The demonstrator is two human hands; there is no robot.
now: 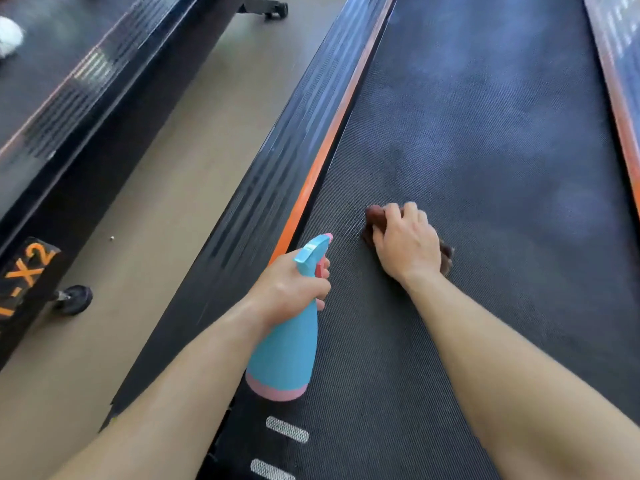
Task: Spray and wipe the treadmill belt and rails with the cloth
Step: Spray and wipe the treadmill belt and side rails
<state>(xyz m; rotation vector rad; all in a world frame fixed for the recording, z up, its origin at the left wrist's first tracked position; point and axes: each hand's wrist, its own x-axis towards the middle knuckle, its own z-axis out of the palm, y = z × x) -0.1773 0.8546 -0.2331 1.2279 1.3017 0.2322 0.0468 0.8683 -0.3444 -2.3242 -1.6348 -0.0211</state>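
The dark textured treadmill belt (pixel 485 150) runs away from me, with pale damp patches further up. A black left rail (pixel 263 174) with an orange strip borders it, and the right rail (pixel 620 81) shows at the far right edge. My left hand (pixel 291 289) grips the neck of a blue spray bottle (pixel 287 351) with a pink base and trigger, held over the belt's left edge. My right hand (pixel 405 240) presses a bunched brown cloth (pixel 375 218) onto the belt, fingers curled over it. Most of the cloth is hidden under the hand.
A second treadmill (pixel 69 98) stands to the left with a small wheel (pixel 74 299) near its end. A strip of brown floor (pixel 166 188) lies between the two machines. Something white (pixel 8 38) lies on the far machine. White dashes (pixel 287 429) mark the belt's near end.
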